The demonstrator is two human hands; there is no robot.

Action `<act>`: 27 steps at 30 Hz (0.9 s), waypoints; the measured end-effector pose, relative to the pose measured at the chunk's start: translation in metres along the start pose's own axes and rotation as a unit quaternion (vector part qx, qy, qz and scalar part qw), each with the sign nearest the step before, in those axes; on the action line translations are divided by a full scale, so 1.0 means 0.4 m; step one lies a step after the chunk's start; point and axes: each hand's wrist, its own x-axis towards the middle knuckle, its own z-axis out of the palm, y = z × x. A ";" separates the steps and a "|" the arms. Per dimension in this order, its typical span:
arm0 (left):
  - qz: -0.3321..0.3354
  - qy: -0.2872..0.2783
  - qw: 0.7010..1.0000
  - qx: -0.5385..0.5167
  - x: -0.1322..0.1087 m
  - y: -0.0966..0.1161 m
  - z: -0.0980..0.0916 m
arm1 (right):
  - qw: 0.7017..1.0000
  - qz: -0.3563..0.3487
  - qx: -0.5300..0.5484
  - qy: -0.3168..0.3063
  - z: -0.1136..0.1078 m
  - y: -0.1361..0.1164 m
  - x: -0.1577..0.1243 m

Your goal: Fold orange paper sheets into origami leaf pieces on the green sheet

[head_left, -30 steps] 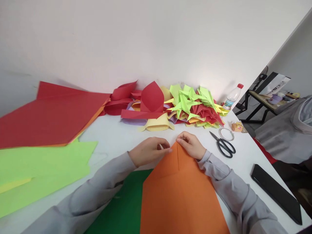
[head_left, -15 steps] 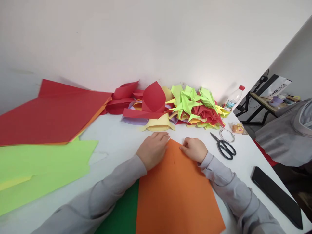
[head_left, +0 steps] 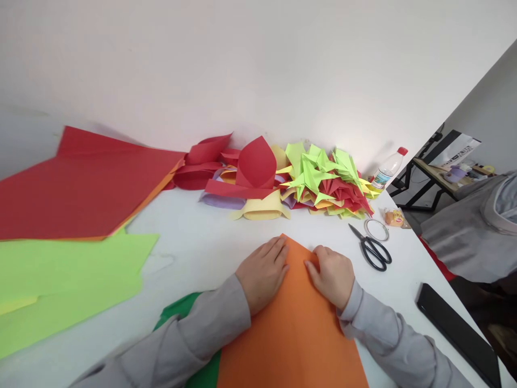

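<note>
A large sheet of orange paper (head_left: 297, 334) lies in front of me, its pointed corner facing the wall. My left hand (head_left: 264, 272) rests on its upper left edge, fingers stretched out and laid flat over the paper. At the upper right edge, my right hand (head_left: 332, 274) has curled fingers and a thumb pinching the sheet. Green paper (head_left: 180, 308) shows from under the orange sheet and my left forearm; most of it is hidden.
Red sheets (head_left: 105, 191) and light green sheets (head_left: 81, 269) lie at the left. Folded paper shapes (head_left: 315, 175) pile along the wall. Scissors (head_left: 374, 248), a tape roll (head_left: 376, 230), a wrapped snack (head_left: 395, 218), a bottle (head_left: 388, 170) and a black case (head_left: 458, 334) are at right. Another person's clothing (head_left: 470, 226) shows beyond.
Both hands have come slightly nearer to me along the paper's edges. My left hand now lies flatter, further over the sheet. More green paper shows beyond my left forearm.
</note>
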 end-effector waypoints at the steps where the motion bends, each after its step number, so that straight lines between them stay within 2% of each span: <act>1: -0.005 -0.002 1.000 -0.003 0.001 0.000 -0.003 | 1.000 -0.016 -0.001 0.025 0.009 0.003 -0.014; 4: -0.024 -0.011 0.999 -0.020 0.001 0.001 -0.004 | 0.987 -0.108 -0.025 0.119 0.035 0.004 -0.049; 7: -0.035 -0.010 0.999 -0.040 -0.002 0.001 0.007 | 0.957 -0.211 -0.031 0.198 0.049 -0.002 -0.069; 10: -0.046 0.015 0.998 -0.044 -0.006 -0.002 0.020 | 0.934 -0.281 -0.023 0.217 0.052 -0.008 -0.079; 16: -0.045 0.033 0.997 -0.047 -0.007 -0.007 0.023 | 0.931 -0.304 0.035 0.197 0.056 -0.011 -0.101; 19: -0.062 0.045 0.996 -0.054 -0.010 -0.006 0.023 | 0.940 -0.279 0.096 0.169 0.051 -0.014 -0.113; 23: -0.064 0.046 0.995 -0.063 -0.012 -0.006 0.024 | 0.953 -0.228 0.192 0.061 0.007 -0.001 -0.112; 25: -0.065 0.046 0.995 -0.067 -0.012 -0.007 0.025 | 0.943 -0.246 0.222 -0.012 -0.026 0.018 -0.101; 27: -0.069 0.047 0.994 -0.076 -0.011 -0.008 0.027 | 0.921 -0.295 0.238 -0.084 -0.053 0.040 -0.084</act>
